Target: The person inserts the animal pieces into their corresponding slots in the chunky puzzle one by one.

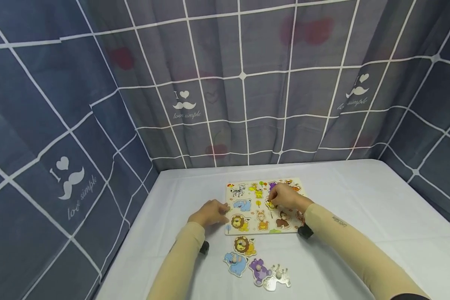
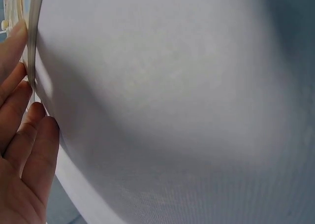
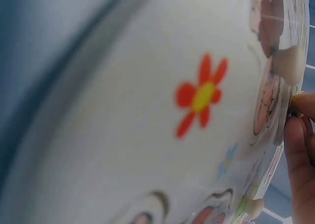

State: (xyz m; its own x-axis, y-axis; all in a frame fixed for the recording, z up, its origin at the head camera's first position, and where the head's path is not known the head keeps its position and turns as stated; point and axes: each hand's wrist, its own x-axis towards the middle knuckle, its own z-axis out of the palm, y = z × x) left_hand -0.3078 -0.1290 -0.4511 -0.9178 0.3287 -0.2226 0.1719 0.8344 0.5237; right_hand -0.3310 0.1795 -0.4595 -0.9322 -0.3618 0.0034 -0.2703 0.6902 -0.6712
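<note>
Dark blue-grey fabric curtains (image 1: 262, 100) with white grid lines are hung behind and beside the work surface. Below them, a table covered with white cloth (image 1: 187, 196) is provided. Both forearms are covered by beige fabric sleeves (image 1: 348, 246).

A flat, rectangular, cream-coloured puzzle board (image 1: 253, 225) printed with animals is positioned flat on the table, between the two hands. Its left edge is touched by the left hand (image 1: 210, 212). The fingers of this hand are loosely extended and spread along the edge, with the thumb placed at the upper face; no clenching is seen.

The right hand (image 1: 286, 196) is held above the right half of the board. Its thumb and fingertip are brought together in a narrow pinch, by which a small yellow animal-shaped piece (image 1: 271, 205) is grasped at the board surface. This piece is largely covered by the fingers, and whether it is fully seated cannot be told.

On the cloth at the near side of the board, four loose pieces are laid near one another: a light-blue elephant piece (image 1: 236, 263), a glossy whitish animal-shaped piece (image 1: 278, 278), a purple animal-shaped piece (image 1: 259, 271) and a yellow-and-brown lion piece (image 1: 245, 246). A rounded, pale knob (image 3: 290, 65) is shown close to the pinching fingers in the right wrist view.
</note>
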